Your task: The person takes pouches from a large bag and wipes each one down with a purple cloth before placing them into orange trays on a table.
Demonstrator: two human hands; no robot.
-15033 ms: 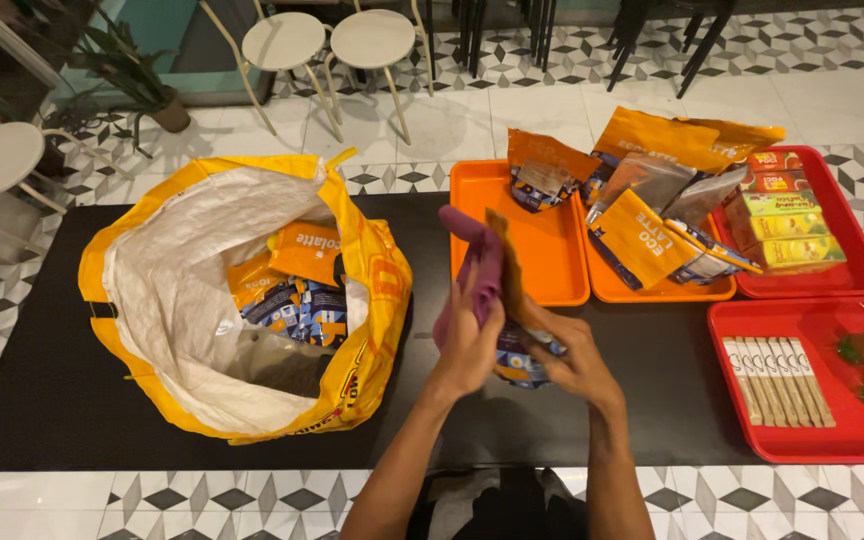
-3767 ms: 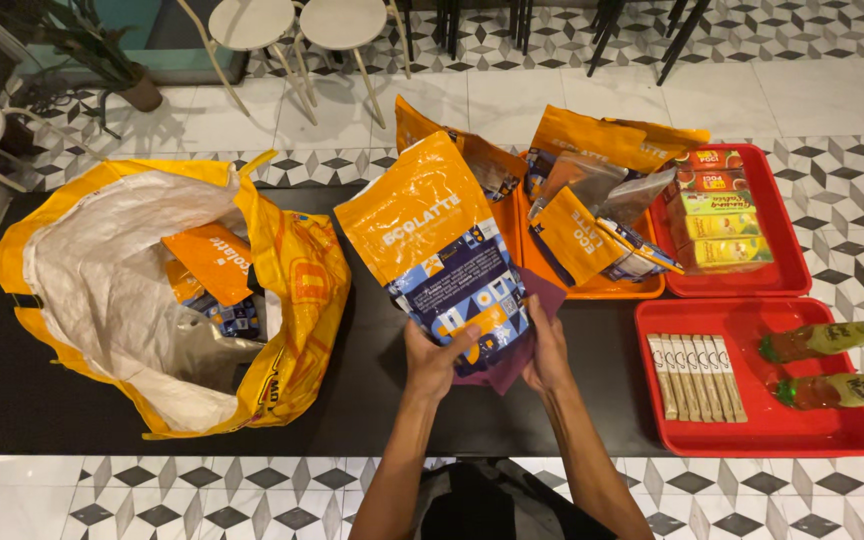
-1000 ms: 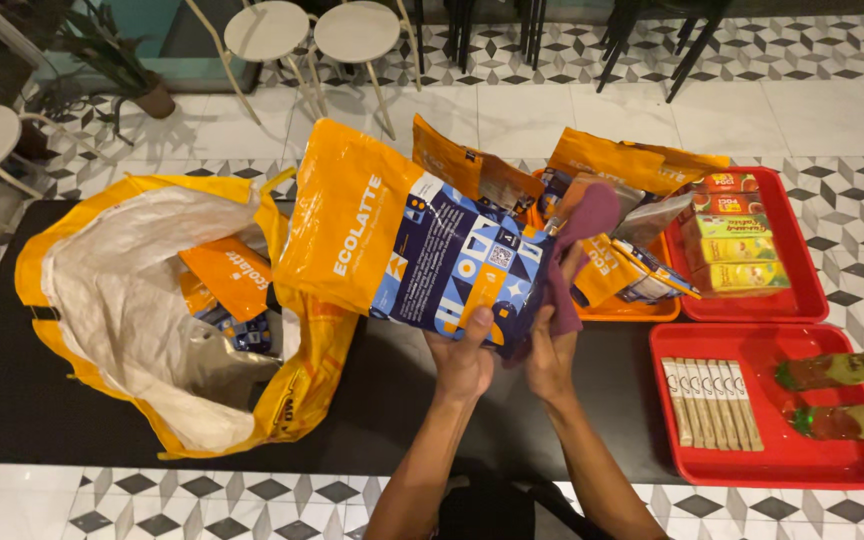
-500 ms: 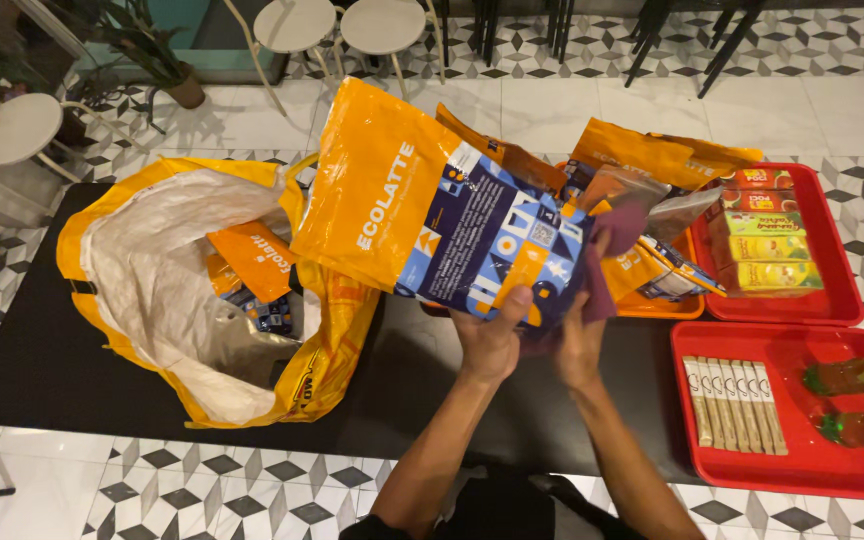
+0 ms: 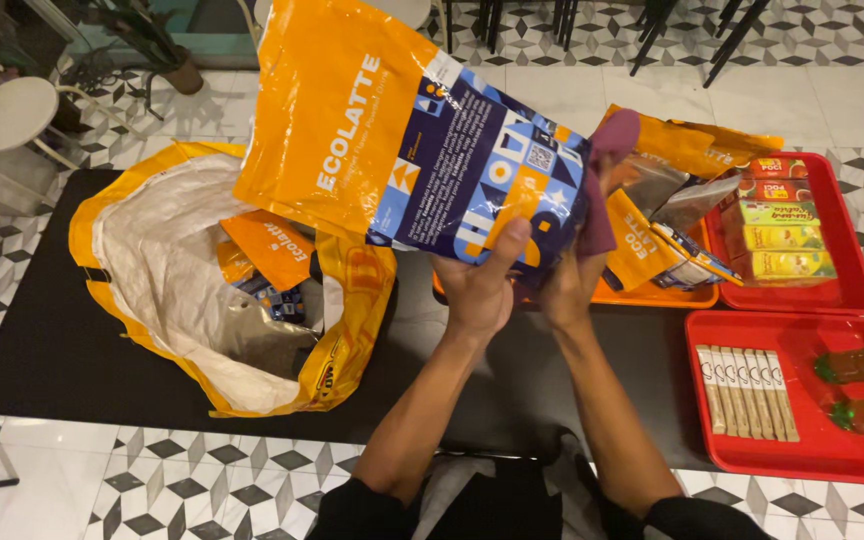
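Hands meet under a big orange and blue pouch (image 5: 402, 130) raised above the black table (image 5: 32, 340): the left hand (image 5: 477, 285) is closed on its lower blue end, thumb across the front, while the right hand (image 5: 567, 285) presses a maroon cloth (image 5: 602, 175) against the pouch's right edge, fingers curled on the cloth. The pouch tilts up to the left, over a yellow sack (image 5: 352, 320) with more pouches inside, and beyond it lie an orange tray (image 5: 672, 297) of pouches and two red trays (image 5: 852, 295), one with drink boxes (image 5: 787, 225), one with sachets (image 5: 747, 392) and bottles (image 5: 862, 390).
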